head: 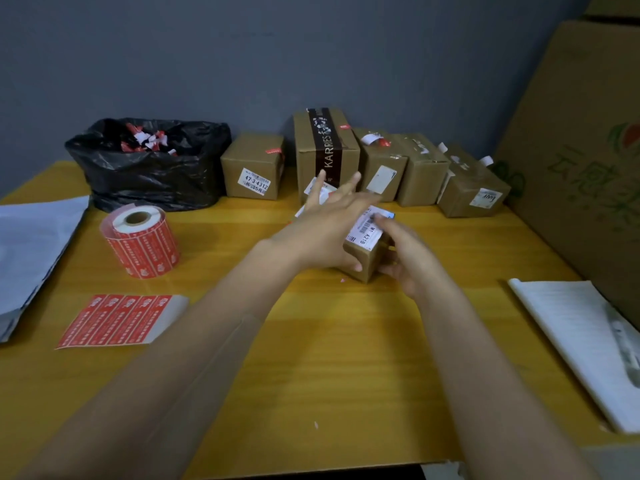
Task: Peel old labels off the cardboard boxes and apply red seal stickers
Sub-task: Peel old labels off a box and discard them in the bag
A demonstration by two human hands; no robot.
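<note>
two hands meet at the small box point(367, 259) on the yellow table point(346, 368), one corner turned toward the camera; its white label point(366, 227) faces up; the left hand point(322, 230) lies over the small box's left side, fingers spread straight and gripping nothing, only the thumb touching the near left face; the right hand point(410, 259) clasps the small box from the right, forefinger on the label's far edge, thumb on the near right face, though blur softens the fingers; behind the small box stands a row of cardboard boxes point(422, 174); left of the small box stands a roll of red seal stickers point(142, 242), a black bag point(149, 171) further back; nearer and left of the small box lies a strip of red stickers point(117, 320); right of it lies a notebook point(571, 334).
</note>
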